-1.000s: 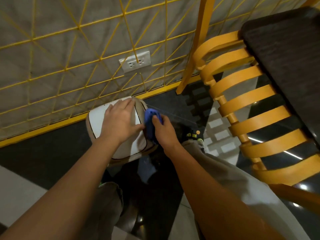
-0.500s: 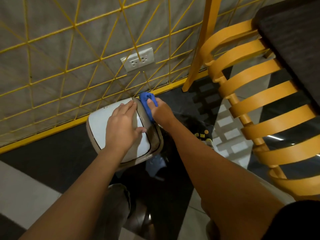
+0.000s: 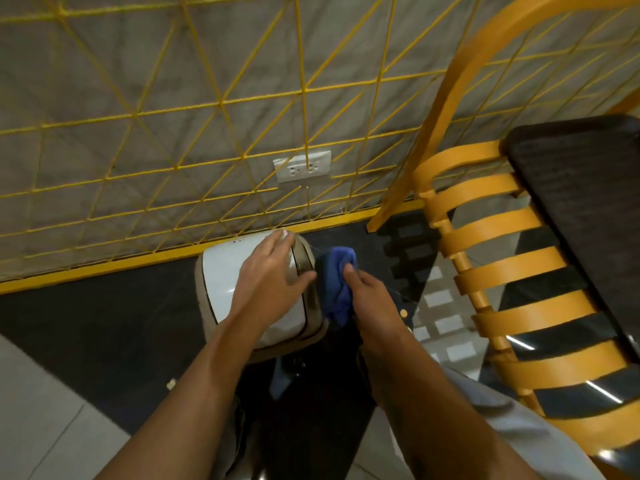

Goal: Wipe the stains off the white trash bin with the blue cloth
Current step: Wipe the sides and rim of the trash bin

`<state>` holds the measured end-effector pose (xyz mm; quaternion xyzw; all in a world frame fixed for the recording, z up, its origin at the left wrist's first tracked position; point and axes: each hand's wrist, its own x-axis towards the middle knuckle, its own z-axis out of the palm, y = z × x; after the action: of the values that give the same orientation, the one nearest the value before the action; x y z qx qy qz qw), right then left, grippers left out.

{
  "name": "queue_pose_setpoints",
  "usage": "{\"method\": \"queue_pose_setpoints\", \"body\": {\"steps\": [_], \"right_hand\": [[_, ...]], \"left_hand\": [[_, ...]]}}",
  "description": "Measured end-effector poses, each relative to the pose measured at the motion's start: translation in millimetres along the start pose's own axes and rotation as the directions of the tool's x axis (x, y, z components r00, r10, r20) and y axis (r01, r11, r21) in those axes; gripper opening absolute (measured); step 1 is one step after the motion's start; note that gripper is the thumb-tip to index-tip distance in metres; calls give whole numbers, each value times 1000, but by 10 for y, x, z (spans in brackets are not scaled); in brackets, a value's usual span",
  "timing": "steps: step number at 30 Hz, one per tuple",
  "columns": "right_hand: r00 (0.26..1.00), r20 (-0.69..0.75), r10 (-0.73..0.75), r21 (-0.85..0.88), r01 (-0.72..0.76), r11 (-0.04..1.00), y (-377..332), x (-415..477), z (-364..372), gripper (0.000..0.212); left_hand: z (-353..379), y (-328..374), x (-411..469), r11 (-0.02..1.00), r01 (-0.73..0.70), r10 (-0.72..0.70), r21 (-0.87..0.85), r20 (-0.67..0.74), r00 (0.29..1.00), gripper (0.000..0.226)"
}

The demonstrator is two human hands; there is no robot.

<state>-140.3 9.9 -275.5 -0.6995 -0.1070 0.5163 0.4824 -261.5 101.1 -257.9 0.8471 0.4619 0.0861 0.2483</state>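
Note:
The white trash bin [image 3: 221,275] stands on the dark floor against the yellow-gridded wall, its white lid ringed by a beige rim. My left hand [image 3: 270,275] lies flat on the lid, fingers spread, pressing down. My right hand [image 3: 370,299] grips the bunched blue cloth [image 3: 337,289] and presses it against the bin's right side, just below the rim. The side of the bin under the cloth is hidden.
A yellow slatted chair [image 3: 502,265] with a dark seat stands close on the right. A wall socket [image 3: 303,167] sits behind the yellow wire grid [image 3: 173,133]. A yellow skirting strip runs along the wall base. My knees are below the bin.
My right hand has slid the blue cloth from the bin's far right corner down along its right side. My left hand stays on the lid. The view has tilted upward.

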Motion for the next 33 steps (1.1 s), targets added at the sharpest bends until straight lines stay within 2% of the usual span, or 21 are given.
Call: {"method": "queue_pose_setpoints", "body": {"steps": [2,3,4,5,6,7,8,9,11,14,17,20,22,23,24,25,27,28,30,31,33], "right_hand": [[996,84,11,306,-36,951,-116,-75,79,28],[995,104,8,380,-47,924,-168,-103,138,26],[993,117,5,418,-54,907,-202,-134,205,24],[992,128,5,419,-59,906,-225,-162,283,22],[990,138,-3,382,-51,923,-242,-199,367,18],[990,142,-27,297,-17,955,-245,-229,449,15],[987,143,-68,180,42,983,-229,-249,524,13],[981,146,-130,54,123,991,-206,-262,589,13],[956,153,-252,-197,279,940,-159,-245,679,12],[929,146,-341,-541,364,758,-86,-159,728,23],[859,190,-475,-646,474,599,-46,-86,748,34],[817,275,-507,-794,490,359,54,42,712,50],[831,342,-439,-864,462,200,140,138,653,63],[834,374,-406,-869,468,161,182,174,630,70],[832,399,-385,-862,484,152,215,199,618,77],[828,414,-379,-850,500,163,241,217,619,82],[819,418,-394,-832,519,196,276,234,643,87],[817,413,-402,-829,520,207,284,235,657,88],[818,411,-403,-824,522,219,295,240,668,88],[822,414,-391,-822,522,227,299,241,661,88],[834,413,-367,-817,517,256,297,240,640,88]], "left_hand": [[-54,85,-100,982,98,-118,-162,-119,986,58],[-88,123,-144,934,190,-229,-302,-99,968,56],[-119,158,-171,837,302,-342,-456,-5,940,57],[-161,166,-196,676,426,-429,-602,149,891,60],[-202,188,-208,445,521,-469,-728,306,828,61],[-250,204,-243,182,560,-452,-809,437,778,62],[-284,201,-290,-37,538,-405,-842,505,762,67],[-303,178,-346,-163,499,-375,-851,522,766,77],[-318,80,-450,-243,448,-350,-860,508,787,80],[-320,-139,-492,-326,399,-335,-857,499,799,56],[-380,-273,-432,-335,357,-339,-872,466,817,43],[-551,-417,-279,-402,257,-398,-879,421,815,38],[-683,-531,-119,-346,232,-417,-909,371,830,34],[-722,-559,-18,-235,254,-416,-938,333,846,31],[-729,-567,95,-52,290,-426,-956,284,859,27],[-711,-569,222,184,324,-440,-928,217,871,23],[-639,-530,465,615,304,-374,-728,69,925,35],[-575,-494,562,748,248,-288,-615,36,957,44],[-412,-410,672,917,120,-110,-380,48,993,46],[-315,-374,699,966,61,-44,-250,75,996,42],[-158,-339,745,997,0,9,-71,124,992,35]]}}
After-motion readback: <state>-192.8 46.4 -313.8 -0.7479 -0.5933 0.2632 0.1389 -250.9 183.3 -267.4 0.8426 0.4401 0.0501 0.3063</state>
